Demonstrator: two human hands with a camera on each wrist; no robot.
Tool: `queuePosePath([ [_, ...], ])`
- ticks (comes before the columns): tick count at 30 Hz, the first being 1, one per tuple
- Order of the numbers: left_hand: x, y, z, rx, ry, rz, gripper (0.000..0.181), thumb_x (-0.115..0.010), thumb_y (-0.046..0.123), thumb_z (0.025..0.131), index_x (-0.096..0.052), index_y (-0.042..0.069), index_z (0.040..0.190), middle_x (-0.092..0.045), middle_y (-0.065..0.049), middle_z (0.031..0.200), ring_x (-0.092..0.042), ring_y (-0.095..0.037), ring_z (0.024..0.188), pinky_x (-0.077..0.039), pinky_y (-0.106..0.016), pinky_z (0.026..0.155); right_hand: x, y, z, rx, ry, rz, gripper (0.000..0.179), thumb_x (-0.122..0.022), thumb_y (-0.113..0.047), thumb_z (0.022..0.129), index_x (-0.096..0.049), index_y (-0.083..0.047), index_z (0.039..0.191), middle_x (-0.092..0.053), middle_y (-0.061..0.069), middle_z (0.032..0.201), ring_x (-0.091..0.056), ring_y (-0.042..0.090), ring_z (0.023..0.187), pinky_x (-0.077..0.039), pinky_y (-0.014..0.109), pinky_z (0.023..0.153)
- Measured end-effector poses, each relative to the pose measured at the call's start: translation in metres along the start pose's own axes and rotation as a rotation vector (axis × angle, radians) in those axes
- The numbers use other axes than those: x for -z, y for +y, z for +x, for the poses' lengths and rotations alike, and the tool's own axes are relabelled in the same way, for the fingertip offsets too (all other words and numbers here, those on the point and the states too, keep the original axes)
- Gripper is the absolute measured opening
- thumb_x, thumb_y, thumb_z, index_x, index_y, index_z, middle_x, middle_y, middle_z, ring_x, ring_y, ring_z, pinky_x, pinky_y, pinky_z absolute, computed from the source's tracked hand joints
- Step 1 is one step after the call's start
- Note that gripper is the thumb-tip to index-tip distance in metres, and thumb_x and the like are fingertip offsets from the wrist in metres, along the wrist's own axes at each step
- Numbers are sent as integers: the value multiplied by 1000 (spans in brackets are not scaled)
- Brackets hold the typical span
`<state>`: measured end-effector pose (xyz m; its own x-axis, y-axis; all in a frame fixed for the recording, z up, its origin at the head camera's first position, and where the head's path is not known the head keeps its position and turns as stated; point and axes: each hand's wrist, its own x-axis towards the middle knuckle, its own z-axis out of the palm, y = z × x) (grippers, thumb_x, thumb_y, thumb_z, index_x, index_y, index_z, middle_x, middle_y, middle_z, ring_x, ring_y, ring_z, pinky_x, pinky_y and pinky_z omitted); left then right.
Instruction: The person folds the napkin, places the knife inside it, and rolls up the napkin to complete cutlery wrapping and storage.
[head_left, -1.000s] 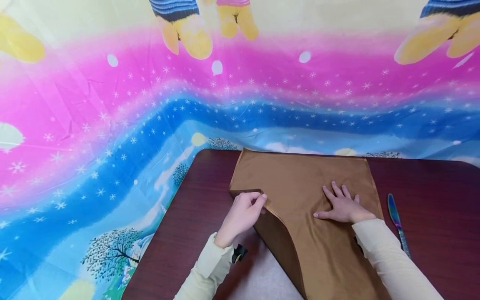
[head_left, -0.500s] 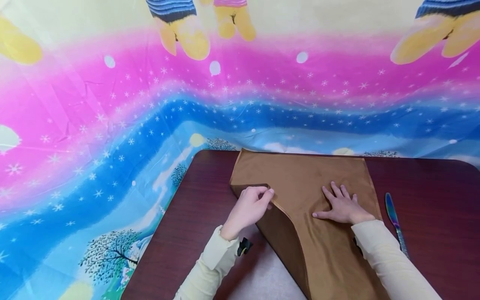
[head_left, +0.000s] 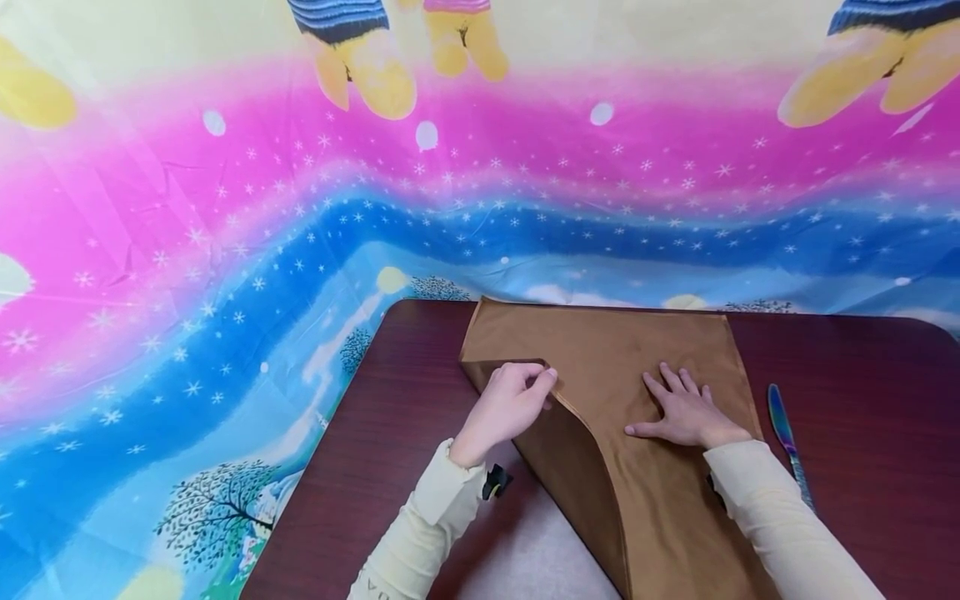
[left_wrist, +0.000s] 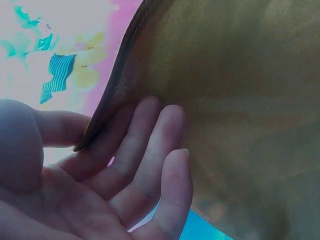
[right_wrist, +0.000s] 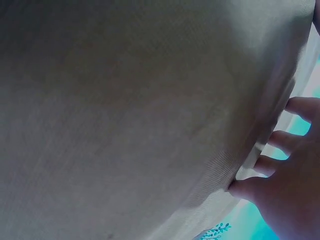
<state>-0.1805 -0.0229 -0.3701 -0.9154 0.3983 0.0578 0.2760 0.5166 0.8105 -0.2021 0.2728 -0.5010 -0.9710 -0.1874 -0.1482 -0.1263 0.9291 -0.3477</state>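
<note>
A brown cloth [head_left: 600, 342] with a stitched hem lies on the table, its left part lifted so that the darker underside [head_left: 570, 467] shows. My left hand [head_left: 504, 406] pinches the raised corner between thumb and index finger. In the left wrist view the thumb of the left hand [left_wrist: 115, 185] is on one side of the cloth's edge, and the other fingers lie loosely along its other side. My right hand [head_left: 686, 414] rests on the cloth with fingers spread, its fingertips also seen on the fabric [right_wrist: 150, 115] in the right wrist view.
A table knife [head_left: 787, 437] with an iridescent sheen lies on the dark red-brown table [head_left: 862, 400], right of the cloth. Behind the table hangs a colourful printed curtain [head_left: 480, 217]. A pale patch [head_left: 540, 542] shows on the tabletop below the lifted cloth.
My left hand has moved away from me and slightly right, carrying the pinched corner further over the cloth. The right hand has stayed in place.
</note>
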Motion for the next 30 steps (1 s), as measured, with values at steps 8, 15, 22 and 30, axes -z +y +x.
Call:
queuePosePath([
  [8, -4, 5, 8, -23, -5, 36, 32, -48, 27, 99, -71, 13, 81, -72, -8, 72, -71, -17, 73, -46, -22, 63, 2, 1, -3, -7, -2, -3, 108, -64, -71, 74, -31, 0, 149, -15, 35, 154, -11, 59, 138, -11, 77, 102],
  [15, -9, 10, 12, -20, -26, 42, 37, -48, 29, 99, -69, 9, 76, -70, -8, 69, -71, -14, 73, -45, -19, 62, 8, 3, -1, 49, 121, -13, 81, -62, -60, 84, -53, 3, 134, -40, 33, 143, -35, 54, 130, -26, 69, 104],
  [22, -12, 13, 16, -32, -25, 76, 40, -48, 29, 98, -62, 10, 67, -61, -1, 57, -57, -4, 57, -40, -20, 57, 20, -14, 0, 77, 217, 18, 60, -56, -49, 93, -59, 0, 127, -52, 26, 134, -46, 45, 123, -36, 62, 103],
  [30, -18, 13, 22, -51, -15, 144, 41, -48, 30, 98, -47, 15, 59, -30, 8, 49, -33, -10, 47, -29, -22, 50, 36, -44, -4, 228, 391, 73, 47, -47, -43, 100, -62, -6, 124, -59, 16, 129, -48, 37, 123, -36, 55, 103],
])
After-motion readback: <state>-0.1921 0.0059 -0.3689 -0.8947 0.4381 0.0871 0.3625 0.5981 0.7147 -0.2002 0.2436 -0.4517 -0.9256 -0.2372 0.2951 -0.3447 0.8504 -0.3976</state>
